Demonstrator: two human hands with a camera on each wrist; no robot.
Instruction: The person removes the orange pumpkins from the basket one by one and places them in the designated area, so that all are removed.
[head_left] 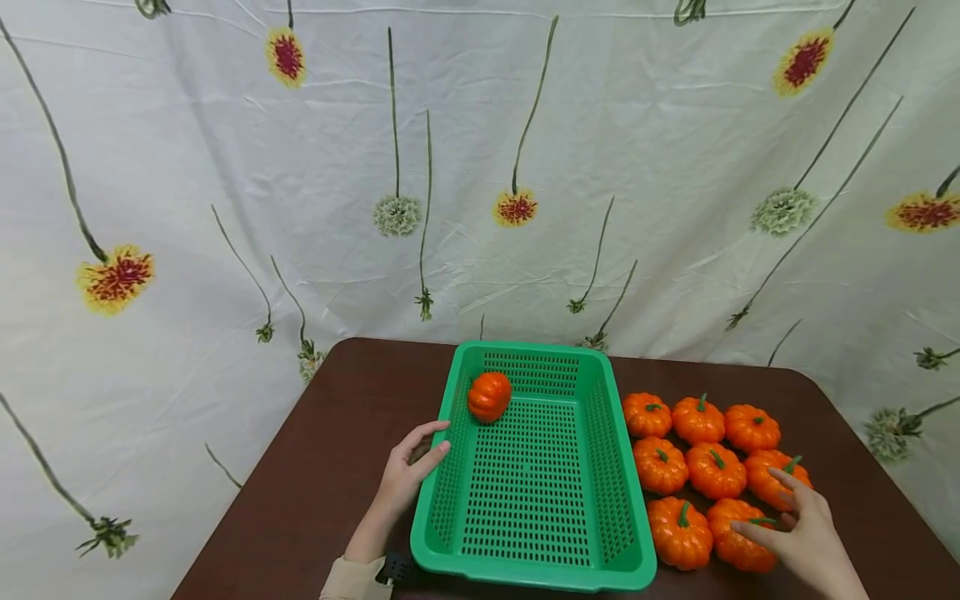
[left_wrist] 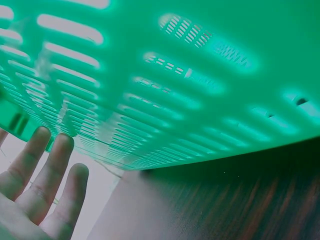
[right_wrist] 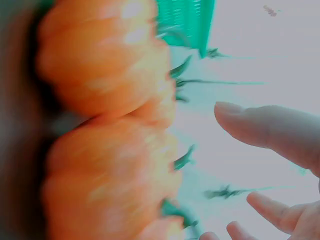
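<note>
A green plastic basket (head_left: 525, 575) with slotted walls stands on the table, and one orange pumpkin (head_left: 490, 397) lies on its side in the far left corner. Beside the basket's left wall is my left hand (head_left: 408, 467), its fingertips right at the rim. In the left wrist view the fingers (left_wrist: 52, 175) are extended alongside the slotted wall (left_wrist: 150, 115). My right hand (head_left: 806, 533) hovers with spread fingers over the near right pumpkin (head_left: 738, 542). The right wrist view shows the thumb (right_wrist: 265, 125) apart from the blurred pumpkins (right_wrist: 105, 180), nothing between thumb and fingers.
To the right of the basket, several orange pumpkins with green stems, such as the middle one (head_left: 716, 471), sit close together in rows. The dark brown table (head_left: 300, 475) ends at a white floral cloth (head_left: 322, 167) hanging behind it.
</note>
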